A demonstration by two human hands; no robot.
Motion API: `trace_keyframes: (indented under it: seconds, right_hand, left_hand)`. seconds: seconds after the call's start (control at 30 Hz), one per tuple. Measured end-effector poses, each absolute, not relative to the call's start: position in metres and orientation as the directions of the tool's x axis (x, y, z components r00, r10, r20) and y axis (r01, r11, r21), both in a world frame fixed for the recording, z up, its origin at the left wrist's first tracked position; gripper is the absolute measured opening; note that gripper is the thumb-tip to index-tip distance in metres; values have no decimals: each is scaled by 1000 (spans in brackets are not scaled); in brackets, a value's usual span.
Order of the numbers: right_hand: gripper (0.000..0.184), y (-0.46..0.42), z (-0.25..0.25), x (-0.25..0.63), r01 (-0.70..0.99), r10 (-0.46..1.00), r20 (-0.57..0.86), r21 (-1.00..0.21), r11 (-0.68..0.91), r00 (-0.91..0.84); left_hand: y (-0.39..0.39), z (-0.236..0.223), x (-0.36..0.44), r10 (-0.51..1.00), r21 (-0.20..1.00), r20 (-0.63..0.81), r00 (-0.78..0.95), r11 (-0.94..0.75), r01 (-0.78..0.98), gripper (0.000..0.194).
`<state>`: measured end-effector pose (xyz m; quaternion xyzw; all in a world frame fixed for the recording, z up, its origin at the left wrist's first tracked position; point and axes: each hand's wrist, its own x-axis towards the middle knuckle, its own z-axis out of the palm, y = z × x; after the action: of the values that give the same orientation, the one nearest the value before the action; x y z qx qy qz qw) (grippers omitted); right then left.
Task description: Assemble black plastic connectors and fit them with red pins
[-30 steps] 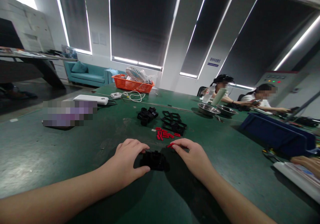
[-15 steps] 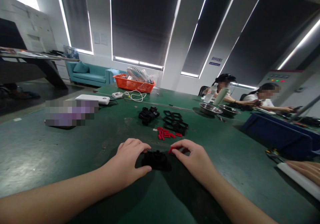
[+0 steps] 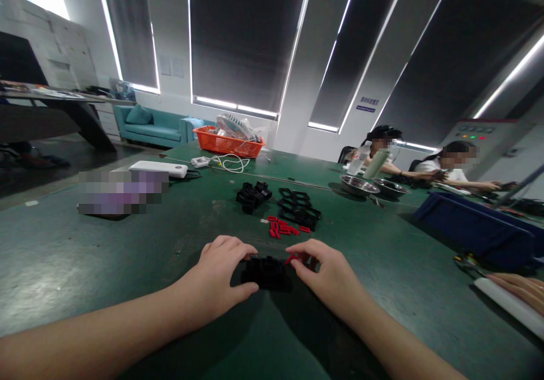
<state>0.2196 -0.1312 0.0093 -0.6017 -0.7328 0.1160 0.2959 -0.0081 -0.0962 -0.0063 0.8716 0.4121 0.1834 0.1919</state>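
Note:
In front of me a dark black plastic part [image 3: 267, 272] rests on the green table, its finer detail lost in shadow. My left hand [image 3: 223, 269] grips its left side, index finger at the upper edge and thumb near the lower one. Just right of the part, my right hand [image 3: 325, 264] pinches a small red plastic piece [image 3: 291, 259] between thumb and index finger. More loose red pieces [image 3: 284, 231] lie a little beyond my hands. Behind them are a pile of black plastic parts [image 3: 254, 196] and several black frames [image 3: 298, 205].
On the left are a white power bank [image 3: 158, 169] and a blurred purple item [image 3: 123, 193]. An orange basket [image 3: 229, 143] stands at the back. Metal bowls [image 3: 359, 186], a blue bin [image 3: 471, 227] and another person's hand [image 3: 521, 289] are on the right. Two people sit beyond.
My right hand has shifted slightly, and the red piece between its fingers has turned. My left hand stays at the black part.

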Motion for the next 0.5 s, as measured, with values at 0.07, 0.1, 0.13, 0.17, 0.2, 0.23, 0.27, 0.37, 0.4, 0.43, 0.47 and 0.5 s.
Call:
trace_keyframes:
  seconds: [0.07, 0.1, 0.13, 0.17, 0.2, 0.23, 0.27, 0.37, 0.4, 0.43, 0.47, 0.5]
  right_hand:
    - [21, -132, 9, 220, 808, 950, 297, -533, 251, -99]
    - [20, -133, 8, 219, 803, 950, 298, -542, 248, -92]
    - [18, -134, 9, 218, 796, 951, 297, -555, 243, -84]
    - [17, -135, 9, 218, 788, 953, 293, -568, 237, -75]
    - [16, -136, 10, 217, 780, 956, 286, -581, 230, -69]
    - [14, -137, 10, 216, 775, 959, 276, -592, 223, -66]
    - [13, -138, 11, 215, 772, 962, 264, -597, 219, -69]
    - [13, -139, 12, 214, 771, 969, 229, -601, 211, -86]
    - [13, -139, 12, 214, 769, 971, 219, -603, 210, -93]
    - [12, -139, 12, 214, 767, 973, 212, -607, 209, -97]
    - [12, -138, 12, 214, 762, 974, 205, -614, 207, -99]
    - [12, -138, 12, 214, 756, 975, 200, -622, 204, -99]
  left_hand:
    - [-96, -7, -8, 788, 490, 169, 591, -588, 644, 39]
    - [-96, -7, -8, 789, 491, 172, 590, -587, 643, 38]
    - [-97, -7, -8, 791, 491, 171, 588, -585, 645, 38]
    - [-97, -7, -8, 792, 490, 169, 586, -584, 648, 38]
    - [-97, -6, -8, 793, 487, 169, 586, -584, 650, 38]
    - [-97, -6, -8, 793, 484, 171, 585, -585, 651, 37]
    - [-97, -6, -8, 793, 481, 174, 585, -586, 652, 37]
    - [-97, -5, -7, 791, 479, 180, 585, -589, 650, 37]
    - [-97, -5, -7, 792, 479, 172, 585, -587, 653, 38]
    - [-97, -5, -7, 794, 479, 163, 586, -583, 656, 38]
    - [-97, -4, -7, 795, 480, 153, 587, -579, 659, 39]
    - [-98, -4, -7, 795, 482, 147, 588, -577, 660, 39]
